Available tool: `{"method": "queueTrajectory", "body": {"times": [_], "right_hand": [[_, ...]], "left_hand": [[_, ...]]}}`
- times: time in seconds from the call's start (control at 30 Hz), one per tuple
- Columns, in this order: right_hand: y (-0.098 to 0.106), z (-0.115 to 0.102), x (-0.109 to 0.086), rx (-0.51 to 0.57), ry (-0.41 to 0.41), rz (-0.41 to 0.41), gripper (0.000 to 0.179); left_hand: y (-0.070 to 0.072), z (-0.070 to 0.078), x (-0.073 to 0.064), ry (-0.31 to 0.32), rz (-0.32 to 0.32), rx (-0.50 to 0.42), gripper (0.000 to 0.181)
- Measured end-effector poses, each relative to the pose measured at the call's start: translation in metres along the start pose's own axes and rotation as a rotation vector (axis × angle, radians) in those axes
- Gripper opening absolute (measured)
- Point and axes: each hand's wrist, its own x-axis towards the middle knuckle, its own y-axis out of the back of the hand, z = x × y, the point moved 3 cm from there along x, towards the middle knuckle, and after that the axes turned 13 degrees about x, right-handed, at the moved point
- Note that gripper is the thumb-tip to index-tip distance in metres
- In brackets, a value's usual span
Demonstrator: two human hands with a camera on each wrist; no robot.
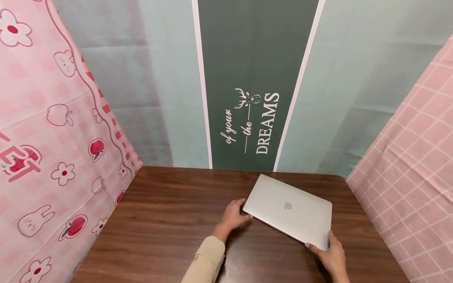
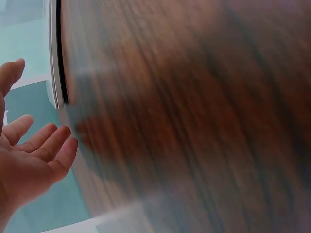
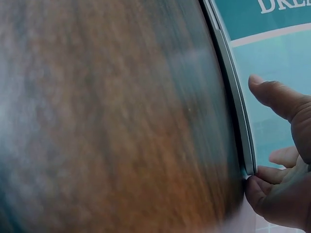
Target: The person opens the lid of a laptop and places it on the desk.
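Note:
A closed silver laptop (image 1: pixel 283 208) with an apple logo on its lid lies at an angle on the right half of the wooden table. My left hand (image 1: pixel 235 214) is beside its left corner, thumb and fingers spread. In the left wrist view that hand (image 2: pixel 36 155) shows loosely bent fingers just off the end of the laptop's edge (image 2: pixel 58 58). At the near right corner, my right hand (image 1: pixel 332 253) has its thumb by the front edge and a finger along the right side. The right wrist view shows fingertips (image 3: pixel 255 187) at the laptop's corner, with the thumb raised apart from the lid.
The brown wood-grain table (image 1: pixel 159 224) has rounded far corners. Behind it hangs a green and grey-blue cloth (image 1: pixel 247 59) with white lettering. Pink patterned cloth (image 1: pixel 53 137) hangs on the left, and pink checked cloth (image 1: pixel 417 157) on the right.

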Motion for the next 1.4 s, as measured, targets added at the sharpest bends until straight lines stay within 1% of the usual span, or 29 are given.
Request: {"method": "queueTrajectory", "body": {"times": [0.1,0.2,0.27,0.33,0.47,0.57,0.7,0.8,0.97,1.1,1.27,1.4], "right_hand": [[-0.001,-0.003,-0.001,-0.017,0.012,0.006,0.113],[-0.001,-0.006,-0.002,-0.020,0.008,0.029,0.111],[0.000,-0.006,-0.003,-0.022,0.001,0.049,0.110],[0.000,-0.007,-0.004,-0.026,0.004,0.076,0.108],[0.000,-0.007,-0.005,-0.040,0.012,0.116,0.107],[-0.001,-0.009,-0.004,-0.052,0.022,0.125,0.105],[-0.001,-0.010,-0.002,-0.078,0.019,0.114,0.105],[-0.001,-0.010,0.000,-0.088,0.000,0.093,0.108],[-0.002,-0.009,0.004,-0.068,-0.050,0.039,0.115],[-0.001,-0.010,0.005,-0.055,-0.069,0.017,0.116],[0.002,-0.009,0.006,-0.050,-0.076,0.014,0.113],[0.002,-0.009,0.007,-0.042,-0.080,0.014,0.114]], "left_hand": [[-0.002,0.001,0.001,-0.012,0.007,-0.019,0.065],[-0.004,0.002,0.004,0.032,-0.013,-0.033,0.068],[-0.006,0.002,0.008,0.072,-0.030,-0.059,0.070],[-0.009,0.002,0.011,0.097,-0.040,-0.059,0.072],[-0.014,0.006,0.017,0.089,-0.040,-0.060,0.074],[-0.018,0.011,0.020,0.079,-0.020,-0.051,0.075],[-0.023,0.014,0.020,0.117,0.000,-0.015,0.076],[-0.028,0.016,0.019,0.169,0.002,0.003,0.079],[-0.032,0.018,0.016,0.248,0.012,0.041,0.084],[-0.031,0.021,0.015,0.273,0.019,0.051,0.084],[-0.029,0.024,0.013,0.298,0.026,0.016,0.081],[-0.029,0.023,0.014,0.320,0.038,-0.001,0.076]]}}
